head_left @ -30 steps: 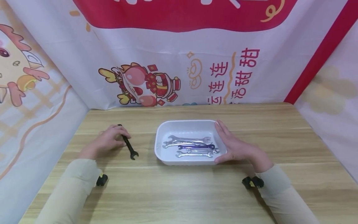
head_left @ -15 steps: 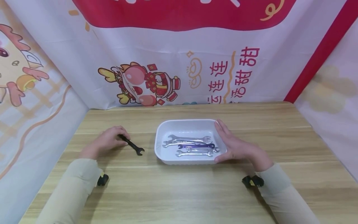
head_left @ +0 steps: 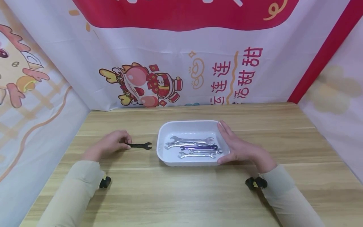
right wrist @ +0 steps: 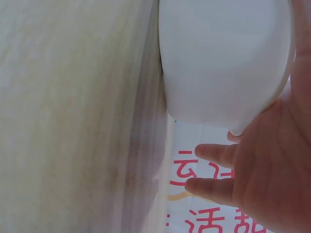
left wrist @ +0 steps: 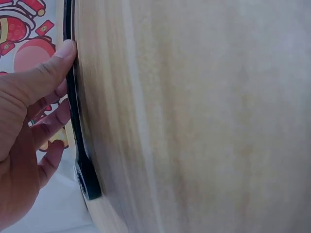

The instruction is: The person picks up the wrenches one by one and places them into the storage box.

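Wrench (head_left: 139, 146) held flat on table (head_left: 181, 195)
One end is pinched by left hand (head_left: 109, 145); tray (head_left: 164, 132) is touched by flat, open right hand (head_left: 241, 149).

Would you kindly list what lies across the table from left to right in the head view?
Left hand → black wrench → white tray holding several wrenches → right hand.

The backdrop (head_left: 181, 63) behind the table (head_left: 181, 189) bears red Chinese characters: 甜甜, 连连 and 运 read clearly. Others are partly hidden.
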Available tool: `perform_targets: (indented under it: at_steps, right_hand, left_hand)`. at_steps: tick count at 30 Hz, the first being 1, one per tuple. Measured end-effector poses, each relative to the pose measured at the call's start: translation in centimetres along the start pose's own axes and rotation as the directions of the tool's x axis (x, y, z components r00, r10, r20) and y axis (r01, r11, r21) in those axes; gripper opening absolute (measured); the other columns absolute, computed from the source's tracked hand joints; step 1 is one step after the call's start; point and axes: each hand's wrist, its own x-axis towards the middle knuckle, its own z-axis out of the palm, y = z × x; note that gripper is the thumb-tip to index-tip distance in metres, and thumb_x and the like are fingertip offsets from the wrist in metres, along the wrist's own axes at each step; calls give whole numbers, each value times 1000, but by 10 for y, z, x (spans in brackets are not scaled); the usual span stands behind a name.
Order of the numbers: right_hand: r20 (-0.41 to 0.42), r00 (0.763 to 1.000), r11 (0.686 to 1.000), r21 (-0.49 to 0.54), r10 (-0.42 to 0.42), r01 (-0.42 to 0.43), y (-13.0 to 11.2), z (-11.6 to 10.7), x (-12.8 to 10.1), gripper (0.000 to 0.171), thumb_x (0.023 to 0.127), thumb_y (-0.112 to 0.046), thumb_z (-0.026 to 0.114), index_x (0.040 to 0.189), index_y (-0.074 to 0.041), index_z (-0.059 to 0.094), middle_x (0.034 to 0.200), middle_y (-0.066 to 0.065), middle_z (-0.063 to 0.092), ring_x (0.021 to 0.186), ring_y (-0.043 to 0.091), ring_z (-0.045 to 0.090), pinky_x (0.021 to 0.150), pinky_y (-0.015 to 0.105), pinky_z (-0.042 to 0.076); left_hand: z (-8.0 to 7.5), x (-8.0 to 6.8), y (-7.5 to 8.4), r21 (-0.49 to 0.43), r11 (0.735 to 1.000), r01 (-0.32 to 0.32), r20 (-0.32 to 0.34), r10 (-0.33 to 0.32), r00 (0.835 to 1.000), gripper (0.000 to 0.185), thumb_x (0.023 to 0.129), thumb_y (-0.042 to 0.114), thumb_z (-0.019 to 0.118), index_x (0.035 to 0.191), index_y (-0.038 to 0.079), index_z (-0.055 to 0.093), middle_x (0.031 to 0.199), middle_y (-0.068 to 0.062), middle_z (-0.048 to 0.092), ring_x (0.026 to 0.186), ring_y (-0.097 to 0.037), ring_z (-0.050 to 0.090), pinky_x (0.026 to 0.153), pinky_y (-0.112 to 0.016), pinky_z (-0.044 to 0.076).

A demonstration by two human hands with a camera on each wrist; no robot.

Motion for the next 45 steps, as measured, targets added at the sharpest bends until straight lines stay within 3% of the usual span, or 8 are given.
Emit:
perform_targets:
  at_steps: [5, 13, 25, 31, 45]
  right_hand:
    - [-4, 1000, 1000, 6, -3, 3, -1, 0, 1, 138, 71, -45, 87, 159, -13, -14, 164, 5, -29, 153, 43, -8, 120, 61, 14]
    - [1, 1000, 1000, 2, -7, 7, -2, -1, 0, 138, 71, -45, 87, 159, -12, -14, 164, 5, -29, 153, 42, -8, 120, 61, 14]
    - [3, 1000, 1000, 9, 0, 0, -2, 0, -1, 138, 71, -46, 87, 159, -14, -15, 163, 4, -30, 153, 43, -7, 120, 61, 15]
    - [-3, 1000, 1000, 5, 1, -1, -1, 0, -1, 137, 72, -46, 87, 159, -16, -15, 164, 3, -30, 153, 42, -8, 120, 61, 15]
    - [9, 1000, 1000, -10, 4, -4, -2, 0, 0, 140, 72, -48, 86, 157, -12, -19, 163, 5, -29, 153, 39, -13, 121, 58, 11]
  left_hand:
    - [-2, -3, 6, -48, 998, 50, 33, -48, 998, 12, 88, 12, 74, 91, 6, 64, 87, -4, 62, 80, -14, 52, 71, -24, 46]
    - [-1, -5, 5, -81, 994, 68, 61, -63, 996, 14, 86, 14, 76, 88, 5, 64, 81, -2, 61, 75, -12, 52, 68, -23, 46]
    - [1, -9, -1, -96, 995, 23, 90, -14, 996, 6, 87, 13, 75, 86, 10, 71, 81, 3, 66, 75, -11, 53, 70, -24, 47]
    - [1, -12, 1, -115, 993, -10, 70, 19, 997, 6, 86, 12, 76, 84, 9, 70, 79, 3, 65, 72, -9, 53, 67, -23, 47]
    - [-6, -22, 4, -123, 992, 36, 74, -27, 997, 5, 86, 14, 76, 87, 10, 72, 85, 1, 69, 77, -11, 56, 73, -23, 50]
